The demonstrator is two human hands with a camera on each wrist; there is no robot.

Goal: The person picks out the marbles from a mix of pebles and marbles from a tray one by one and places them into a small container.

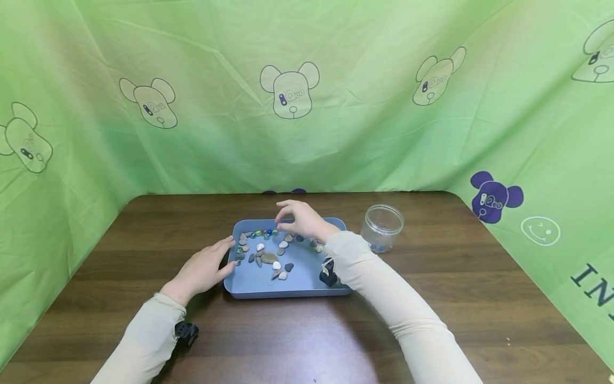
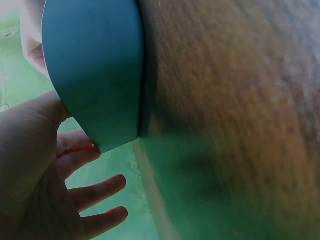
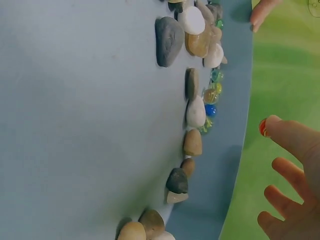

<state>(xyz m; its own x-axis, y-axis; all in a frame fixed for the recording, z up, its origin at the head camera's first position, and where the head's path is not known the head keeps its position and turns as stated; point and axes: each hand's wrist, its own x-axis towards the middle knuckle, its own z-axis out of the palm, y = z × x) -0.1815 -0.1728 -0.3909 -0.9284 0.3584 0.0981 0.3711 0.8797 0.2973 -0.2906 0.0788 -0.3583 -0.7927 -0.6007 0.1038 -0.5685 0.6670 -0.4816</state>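
Fingers (image 1: 283,212) pinching marble (image 3: 263,128) above tray (image 1: 307,285)

Right wrist view. Blue tray (image 3: 90,125) fills most of the frame; its floor carries a band of pebbles (image 3: 192,142), grey, white and tan, running along one wall. Small glass marbles (image 3: 210,95), green, yellow and blue, lie between the pebbles and the wall. Right hand (image 3: 287,180) hovers at the right edge, a red-streaked marble (image 3: 263,127) pinched at its fingertips. Another fingertip (image 3: 262,12) touches the tray rim at top.
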